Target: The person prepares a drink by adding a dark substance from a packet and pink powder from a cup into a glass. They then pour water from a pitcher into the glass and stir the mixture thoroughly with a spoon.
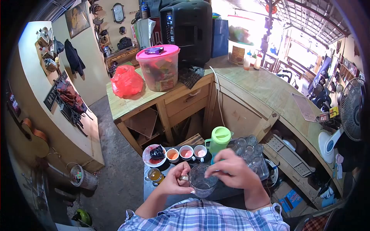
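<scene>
My left hand (173, 181) is closed round the handle of a clear glass mug (202, 185), held near my body over the low table. Curled over the mug's right side is my right hand (236, 171), its fingertips pinched at the rim; whatever they hold, if anything, is too small to make out. Beyond the hands stand white cups (186, 151) with orange and pinkish contents. A white bowl (146, 157) with a dark packet is at their left. A glass of yellow drink (155, 176) sits near my left wrist.
A green lidded pitcher (220, 139) stands behind my right hand. Several upturned glasses (250, 151) fill a tray on the right. Farther back, a wooden counter (246, 82) carries a pink-lidded tub (160, 71) and a red plastic bag (126, 81). A fan (351, 109) is at far right.
</scene>
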`<state>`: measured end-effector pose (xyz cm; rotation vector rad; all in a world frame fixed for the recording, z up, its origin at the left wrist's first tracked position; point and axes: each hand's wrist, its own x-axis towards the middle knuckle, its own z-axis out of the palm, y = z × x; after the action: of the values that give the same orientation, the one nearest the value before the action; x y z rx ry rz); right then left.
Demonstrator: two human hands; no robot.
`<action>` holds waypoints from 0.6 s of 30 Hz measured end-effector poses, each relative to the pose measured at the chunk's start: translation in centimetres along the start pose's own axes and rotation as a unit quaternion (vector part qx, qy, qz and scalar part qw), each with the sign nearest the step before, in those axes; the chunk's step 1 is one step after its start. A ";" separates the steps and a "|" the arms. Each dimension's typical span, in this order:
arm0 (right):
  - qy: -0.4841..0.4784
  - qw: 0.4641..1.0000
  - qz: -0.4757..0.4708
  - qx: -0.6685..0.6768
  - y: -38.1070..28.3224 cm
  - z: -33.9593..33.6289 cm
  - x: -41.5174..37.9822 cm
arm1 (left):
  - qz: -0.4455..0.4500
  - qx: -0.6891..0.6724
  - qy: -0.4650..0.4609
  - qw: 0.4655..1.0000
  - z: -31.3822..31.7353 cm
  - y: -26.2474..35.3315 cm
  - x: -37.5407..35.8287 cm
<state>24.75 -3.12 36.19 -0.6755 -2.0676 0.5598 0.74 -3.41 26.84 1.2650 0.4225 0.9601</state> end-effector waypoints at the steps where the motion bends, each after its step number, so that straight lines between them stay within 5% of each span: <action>1: -0.008 1.000 -0.009 -0.013 0.1 0.4 0.1 | 0.000 0.001 -0.002 1.000 -0.1 0.0 0.0; 6: 0.062 0.998 -0.007 -0.020 -0.2 -1.4 -1.2 | -0.010 0.002 0.004 1.000 -0.4 -0.2 -0.2; 10: -0.050 0.998 -0.004 -0.029 0.4 1.8 -0.4 | -0.022 -0.001 0.018 1.000 -0.5 -0.5 -0.2; 16: 0.074 0.997 0.012 -0.034 -0.4 0.2 -0.9 | -0.018 -0.004 0.006 1.000 -0.5 0.1 -0.3; 18: -0.028 0.997 -0.010 -0.076 0.0 1.6 -0.6 | -0.022 0.029 0.013 0.999 -0.1 0.7 -0.1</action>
<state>23.74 -3.72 34.96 -0.7333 -2.1827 0.4161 0.32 -3.45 27.39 1.2919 0.4996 0.9345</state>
